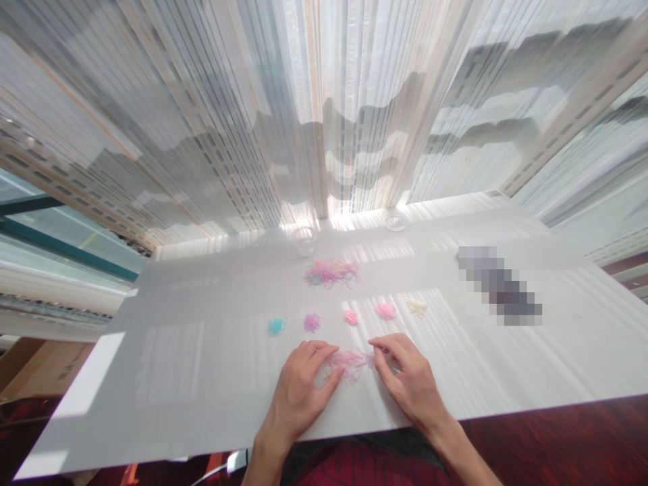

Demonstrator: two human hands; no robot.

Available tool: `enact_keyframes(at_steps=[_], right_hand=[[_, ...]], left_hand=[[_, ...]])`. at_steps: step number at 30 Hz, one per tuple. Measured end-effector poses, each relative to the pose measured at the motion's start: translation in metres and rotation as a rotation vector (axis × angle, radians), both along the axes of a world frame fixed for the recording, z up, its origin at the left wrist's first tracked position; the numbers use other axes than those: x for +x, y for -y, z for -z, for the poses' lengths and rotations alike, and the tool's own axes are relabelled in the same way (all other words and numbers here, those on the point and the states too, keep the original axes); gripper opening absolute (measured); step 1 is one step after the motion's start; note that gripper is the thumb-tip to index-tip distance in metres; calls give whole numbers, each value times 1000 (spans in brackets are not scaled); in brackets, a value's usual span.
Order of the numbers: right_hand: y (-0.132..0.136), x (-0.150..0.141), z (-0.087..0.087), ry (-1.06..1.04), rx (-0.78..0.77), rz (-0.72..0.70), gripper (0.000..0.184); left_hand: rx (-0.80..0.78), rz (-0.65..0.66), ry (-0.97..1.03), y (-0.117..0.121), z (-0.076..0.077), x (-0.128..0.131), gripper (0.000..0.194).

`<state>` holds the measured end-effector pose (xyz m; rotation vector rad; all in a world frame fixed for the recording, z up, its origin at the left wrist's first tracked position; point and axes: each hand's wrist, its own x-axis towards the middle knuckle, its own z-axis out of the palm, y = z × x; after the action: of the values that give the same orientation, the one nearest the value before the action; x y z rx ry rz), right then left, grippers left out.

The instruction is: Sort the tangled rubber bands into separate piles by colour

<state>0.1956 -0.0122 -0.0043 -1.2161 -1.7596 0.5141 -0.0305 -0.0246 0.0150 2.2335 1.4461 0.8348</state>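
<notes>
A loose pile of thin pink and lilac strands [350, 363], perhaps small elastic bands, lies on the white table between my two hands. My left hand [306, 379] rests at the pile's left side, thumb and forefinger apart and touching its edge. At the right end of the pile, my right hand [408, 374] has thumb and forefinger drawn together on the outer strands. Just beyond is a row of small heaps: blue [276, 327], purple [312, 322], coral [351, 317], pink [385, 311] and cream [417, 308]. A larger mixed pile [333, 272] lies farther back.
A clear round container [304, 241] and a clear shallow dish or lid [395, 223] stand near the back edge of the white table [202, 378]. A pixelated dark object [500, 282] lies to the right. Sheer striped curtains [314, 108] hang behind. A cardboard box [45, 368] is at lower left.
</notes>
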Motion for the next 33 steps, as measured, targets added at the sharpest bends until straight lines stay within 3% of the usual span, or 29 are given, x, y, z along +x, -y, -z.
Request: enact_keyframes(at_steps=[8,21,33], right_hand=[[13,11,2,213,-78,-107,18],[10,12,7,240,-63,-137,12],[11,11,12,236,-101,-27,10]], left_hand=[[15,-18,-54,3,6,6,19],[36,-10,-23,1,8,11,15],[49,-30,25,4,4,5,14]])
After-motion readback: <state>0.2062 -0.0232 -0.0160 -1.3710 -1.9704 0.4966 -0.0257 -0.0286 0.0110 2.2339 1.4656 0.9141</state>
